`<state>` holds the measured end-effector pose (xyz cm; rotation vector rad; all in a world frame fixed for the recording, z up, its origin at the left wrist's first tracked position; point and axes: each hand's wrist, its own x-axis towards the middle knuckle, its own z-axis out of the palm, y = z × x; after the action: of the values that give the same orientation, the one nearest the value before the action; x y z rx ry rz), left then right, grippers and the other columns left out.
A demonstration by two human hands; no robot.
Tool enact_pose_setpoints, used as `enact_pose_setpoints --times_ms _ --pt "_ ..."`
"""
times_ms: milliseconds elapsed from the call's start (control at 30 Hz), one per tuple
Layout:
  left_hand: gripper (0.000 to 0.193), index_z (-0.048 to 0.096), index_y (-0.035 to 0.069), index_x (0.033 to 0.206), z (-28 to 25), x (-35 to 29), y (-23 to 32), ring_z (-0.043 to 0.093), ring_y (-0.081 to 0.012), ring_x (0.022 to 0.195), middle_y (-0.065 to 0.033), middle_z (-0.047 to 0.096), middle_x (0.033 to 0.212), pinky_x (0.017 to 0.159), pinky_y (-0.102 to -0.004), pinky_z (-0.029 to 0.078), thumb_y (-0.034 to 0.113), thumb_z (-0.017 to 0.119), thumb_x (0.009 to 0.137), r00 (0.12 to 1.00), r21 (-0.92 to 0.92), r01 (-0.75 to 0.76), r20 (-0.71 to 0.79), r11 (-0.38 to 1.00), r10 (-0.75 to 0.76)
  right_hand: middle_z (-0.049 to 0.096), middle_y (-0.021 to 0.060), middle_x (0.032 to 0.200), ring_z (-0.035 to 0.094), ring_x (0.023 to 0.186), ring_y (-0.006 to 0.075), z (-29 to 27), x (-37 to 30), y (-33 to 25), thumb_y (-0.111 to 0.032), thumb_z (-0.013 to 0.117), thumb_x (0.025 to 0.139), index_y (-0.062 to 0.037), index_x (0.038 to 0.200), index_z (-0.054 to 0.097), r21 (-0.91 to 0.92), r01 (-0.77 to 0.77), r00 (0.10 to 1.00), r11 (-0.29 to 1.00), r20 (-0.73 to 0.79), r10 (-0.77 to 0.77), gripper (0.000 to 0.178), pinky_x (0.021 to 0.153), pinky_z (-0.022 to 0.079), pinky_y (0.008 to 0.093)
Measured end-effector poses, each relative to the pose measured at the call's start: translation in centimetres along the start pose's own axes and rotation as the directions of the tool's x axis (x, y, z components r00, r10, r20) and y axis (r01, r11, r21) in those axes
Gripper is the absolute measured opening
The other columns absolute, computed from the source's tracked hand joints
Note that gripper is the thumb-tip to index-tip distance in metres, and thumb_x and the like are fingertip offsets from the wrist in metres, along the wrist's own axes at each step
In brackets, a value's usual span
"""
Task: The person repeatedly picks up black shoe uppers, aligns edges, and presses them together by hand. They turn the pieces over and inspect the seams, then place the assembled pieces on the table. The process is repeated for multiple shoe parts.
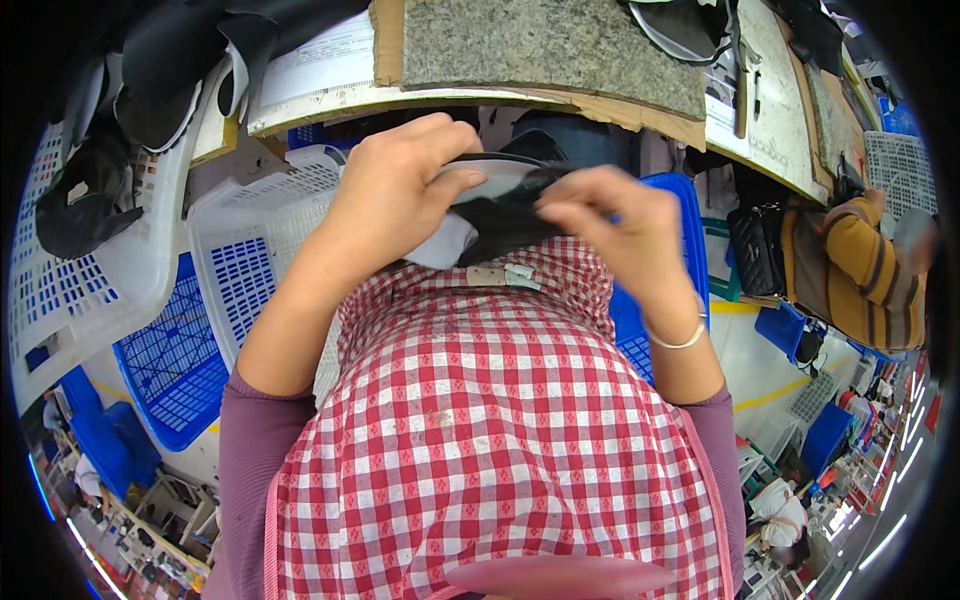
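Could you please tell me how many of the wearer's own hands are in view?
2: the left hand, gripping the black-and-white piece, and the right hand, motion-blurred, at the piece's right side.

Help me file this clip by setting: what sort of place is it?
Probably a factory workshop: curved black pieces lie about, perforated plastic crates stand close by, and a workbench holds a grey slab.

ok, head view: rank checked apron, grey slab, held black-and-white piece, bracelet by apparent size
1. checked apron (nearness may inflate it)
2. grey slab
3. black-and-white piece
4. bracelet
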<state>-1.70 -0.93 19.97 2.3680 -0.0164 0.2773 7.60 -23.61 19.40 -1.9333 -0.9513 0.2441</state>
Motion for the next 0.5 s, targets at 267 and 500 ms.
enact_pose_setpoints --times_ms 267,500 --pt "0.018 0.071 0.004 0.105 -0.1 -0.8 -0.3 0.065 -0.0320 0.075 -0.0116 0.062 0.085 0.064 -0.0389 0.050 0.007 0.075 0.087 0.998 -0.094 0.024 0.065 0.995 -0.018 0.069 0.0029 0.086 0.064 0.087 0.0244 -2.5 3.5 2.1 -0.019 0.083 0.080 -0.0099 0.092 0.072 -0.361 0.419 0.900 0.833 0.041 -0.435 0.018 0.077 0.052 0.0368" --pt "0.015 0.067 0.004 0.101 0.2 -2.3 -0.3 0.065 -0.0339 0.076 -0.0129 0.060 0.088 0.064 -0.0414 0.051 0.006 0.073 0.087 0.999 -0.003 -0.051 -0.019 0.999 0.051 0.059 0.0141 0.092 0.057 0.089 0.0371 -1.2 5.0 2.7 -0.015 0.075 0.087 -0.0044 0.093 0.061 -0.328 0.372 0.928 0.868 0.121 -0.352 0.018 0.077 0.049 0.0451"
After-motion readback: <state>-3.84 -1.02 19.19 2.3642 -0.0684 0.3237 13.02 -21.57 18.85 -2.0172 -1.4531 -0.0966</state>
